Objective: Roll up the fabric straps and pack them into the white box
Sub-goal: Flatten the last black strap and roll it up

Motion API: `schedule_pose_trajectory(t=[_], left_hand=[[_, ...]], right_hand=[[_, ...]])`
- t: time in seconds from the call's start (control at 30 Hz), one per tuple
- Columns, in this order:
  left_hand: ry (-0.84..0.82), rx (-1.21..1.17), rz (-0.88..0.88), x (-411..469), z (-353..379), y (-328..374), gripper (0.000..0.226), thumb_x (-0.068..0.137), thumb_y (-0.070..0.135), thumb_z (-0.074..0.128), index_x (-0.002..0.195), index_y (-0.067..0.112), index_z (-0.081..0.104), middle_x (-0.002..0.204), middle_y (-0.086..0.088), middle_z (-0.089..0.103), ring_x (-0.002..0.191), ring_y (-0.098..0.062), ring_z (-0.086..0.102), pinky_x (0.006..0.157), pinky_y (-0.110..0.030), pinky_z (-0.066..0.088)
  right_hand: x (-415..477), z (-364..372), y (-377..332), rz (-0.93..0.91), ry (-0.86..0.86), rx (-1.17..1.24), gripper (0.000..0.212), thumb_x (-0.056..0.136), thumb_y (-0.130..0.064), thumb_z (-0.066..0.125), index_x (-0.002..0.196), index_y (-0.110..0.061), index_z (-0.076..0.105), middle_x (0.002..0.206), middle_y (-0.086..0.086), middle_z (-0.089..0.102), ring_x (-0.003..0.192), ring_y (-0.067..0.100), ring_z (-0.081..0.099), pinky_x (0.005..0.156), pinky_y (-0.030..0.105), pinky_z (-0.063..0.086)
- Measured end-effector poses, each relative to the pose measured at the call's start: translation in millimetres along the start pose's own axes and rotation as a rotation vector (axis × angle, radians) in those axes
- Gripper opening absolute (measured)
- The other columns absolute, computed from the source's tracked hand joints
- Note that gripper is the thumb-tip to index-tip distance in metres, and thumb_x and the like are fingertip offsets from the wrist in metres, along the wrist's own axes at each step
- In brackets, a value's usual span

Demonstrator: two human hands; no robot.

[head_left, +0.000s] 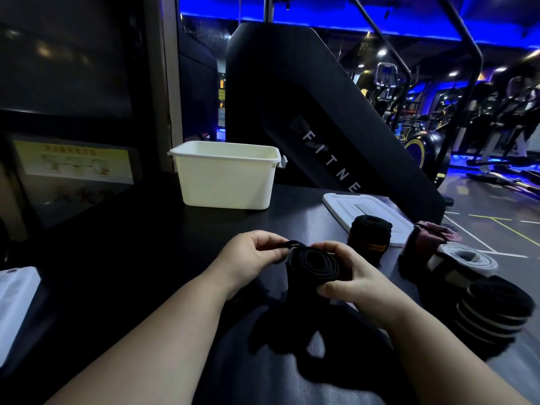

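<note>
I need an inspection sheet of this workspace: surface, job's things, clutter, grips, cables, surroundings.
surface: dark table, dimly lit.
job's things: white box open, upright, far side, contents hidden; white lid flat to its right; black strap partly rolled, tail loose on the table; three rolls at right: orange-striped roll, white roll, pale-striped roll.
clutter: pink fabric item behind the white roll; white object at the left edge.
grips: left hand pinches the strap's end; right hand holds the rolled part.
cables: nothing seen.
surroundings: gym; black machine behind the box, blue lighting.
</note>
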State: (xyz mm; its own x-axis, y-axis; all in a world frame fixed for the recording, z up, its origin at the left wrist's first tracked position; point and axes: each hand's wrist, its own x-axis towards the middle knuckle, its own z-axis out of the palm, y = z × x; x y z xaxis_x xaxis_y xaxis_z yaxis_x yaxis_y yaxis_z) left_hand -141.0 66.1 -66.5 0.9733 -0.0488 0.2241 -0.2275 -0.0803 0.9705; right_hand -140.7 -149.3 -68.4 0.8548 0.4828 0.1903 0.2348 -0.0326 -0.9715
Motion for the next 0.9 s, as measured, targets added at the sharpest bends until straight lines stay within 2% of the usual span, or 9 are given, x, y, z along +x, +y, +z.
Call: schedule_pose_trajectory(t=[0.1, 0.17, 0.23, 0.33, 0.43, 0.53, 0.63, 0.73, 0.9], left_hand=[[0.065, 0.002, 0.027, -2, -3, 6, 0.011, 0.079, 0.005, 0.075, 0.084, 0.014, 0.073, 0.075, 0.005, 0.073, 0.069, 0.002, 0.064, 0.064, -0.008, 0.045], [0.046, 0.011, 0.022, -3, -7, 9, 0.013, 0.079, 0.004, 0.075, 0.088, 0.013, 0.072, 0.079, 0.004, 0.072, 0.071, 0.002, 0.064, 0.065, -0.008, 0.045], [-0.028, 0.039, -0.016, -4, -11, 10, 0.014, 0.082, 0.003, 0.072, 0.092, 0.014, 0.07, 0.081, 0.004, 0.069, 0.071, -0.001, 0.061, 0.064, -0.011, 0.045], [-0.117, 0.16, -0.09, -4, -13, 8, 0.01, 0.088, 0.009, 0.067, 0.089, 0.018, 0.066, 0.073, 0.01, 0.064, 0.064, -0.003, 0.052, 0.062, -0.019, 0.04], [-0.104, 0.255, -0.097, -3, -14, 6, 0.009, 0.088, 0.019, 0.067, 0.081, 0.021, 0.062, 0.066, 0.012, 0.056, 0.061, -0.006, 0.045, 0.062, -0.025, 0.036], [-0.094, 0.29, -0.094, -4, -13, 7, 0.013, 0.083, 0.031, 0.066, 0.075, 0.024, 0.058, 0.063, 0.01, 0.05, 0.062, -0.009, 0.041, 0.063, -0.029, 0.033], [-0.128, 0.244, -0.112, -7, -12, 13, 0.025, 0.071, 0.047, 0.066, 0.065, 0.026, 0.054, 0.064, 0.005, 0.046, 0.061, -0.01, 0.038, 0.062, -0.03, 0.03], [-0.208, 0.049, -0.109, -11, -11, 20, 0.027, 0.075, 0.041, 0.063, 0.06, 0.024, 0.048, 0.063, 0.004, 0.041, 0.059, -0.009, 0.035, 0.058, -0.028, 0.026], [-0.252, 0.051, -0.038, -15, -12, 23, 0.017, 0.077, 0.034, 0.06, 0.064, 0.024, 0.054, 0.062, 0.011, 0.045, 0.057, -0.003, 0.037, 0.057, -0.022, 0.027]], right_hand=[[-1, -1, -3, 0.003, -0.001, -0.027, 0.079, 0.046, -0.021, 0.08, 0.121, -0.019, 0.056, 0.104, -0.004, 0.069, 0.095, 0.006, 0.065, 0.069, 0.016, 0.05], [-2, -1, -3, 0.0, -0.003, -0.039, 0.079, 0.047, -0.021, 0.081, 0.122, -0.02, 0.056, 0.107, -0.004, 0.07, 0.099, 0.007, 0.066, 0.077, 0.018, 0.051], [-3, -1, -3, -0.011, 0.003, -0.056, 0.08, 0.048, -0.021, 0.081, 0.123, -0.019, 0.057, 0.112, -0.001, 0.07, 0.105, 0.009, 0.065, 0.084, 0.02, 0.05], [-3, -1, -5, -0.02, -0.01, -0.08, 0.077, 0.05, -0.023, 0.082, 0.123, -0.016, 0.059, 0.114, 0.003, 0.071, 0.108, 0.013, 0.065, 0.089, 0.023, 0.049], [-2, 0, -8, -0.019, -0.052, -0.109, 0.067, 0.055, -0.022, 0.08, 0.119, -0.012, 0.062, 0.108, 0.006, 0.072, 0.102, 0.015, 0.066, 0.086, 0.024, 0.05], [-1, 0, -8, -0.016, -0.057, -0.131, 0.067, 0.055, -0.024, 0.081, 0.118, -0.01, 0.062, 0.105, 0.005, 0.072, 0.099, 0.015, 0.066, 0.084, 0.025, 0.05], [0, -1, -6, -0.005, -0.044, -0.128, 0.068, 0.054, -0.025, 0.081, 0.118, -0.011, 0.061, 0.104, 0.004, 0.071, 0.099, 0.014, 0.066, 0.085, 0.025, 0.05], [0, 0, -4, -0.006, -0.014, -0.143, 0.066, 0.052, -0.029, 0.082, 0.114, -0.016, 0.061, 0.1, -0.002, 0.071, 0.096, 0.01, 0.065, 0.085, 0.023, 0.049], [1, 5, -4, -0.045, 0.103, -0.239, 0.063, 0.049, -0.039, 0.08, 0.106, -0.02, 0.061, 0.095, -0.004, 0.071, 0.092, 0.01, 0.065, 0.086, 0.026, 0.051]])
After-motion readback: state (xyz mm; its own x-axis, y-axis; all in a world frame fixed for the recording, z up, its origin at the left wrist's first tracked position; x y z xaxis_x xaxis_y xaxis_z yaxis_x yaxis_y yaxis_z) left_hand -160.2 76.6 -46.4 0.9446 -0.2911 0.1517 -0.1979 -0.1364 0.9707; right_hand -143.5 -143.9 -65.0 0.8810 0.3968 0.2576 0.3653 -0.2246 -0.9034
